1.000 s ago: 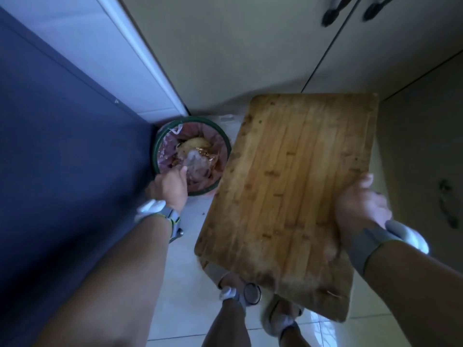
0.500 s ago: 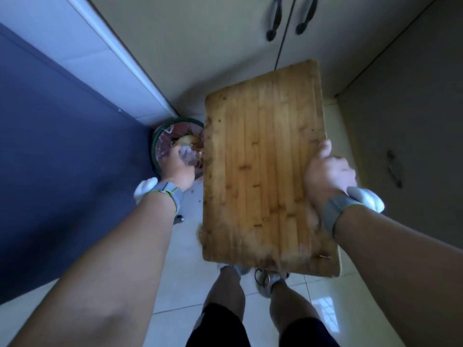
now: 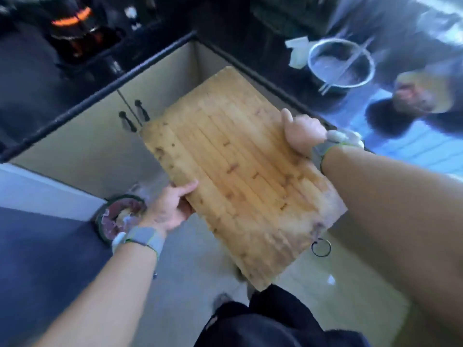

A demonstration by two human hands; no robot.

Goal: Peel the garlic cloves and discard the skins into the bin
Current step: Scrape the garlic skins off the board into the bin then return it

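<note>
Both hands — left hand (image 3: pixel 167 209), right hand (image 3: pixel 302 135) — grip the cutting board (image 3: pixel 240 176), its length running upper-left to lower-right

motion blur smears the surface (image 3: pixel 413 136) at upper right, where a metal bowl (image 3: pixel 340 62) and a round yellowish item (image 3: pixel 423 92) stay unreadable. the left hand (image 3: pixel 166 209) covers part of the bin (image 3: pixel 110 216); its contents cannot be made out. the cutting board (image 3: pixel 240 171) hides both hands' fingers beneath it.
</note>
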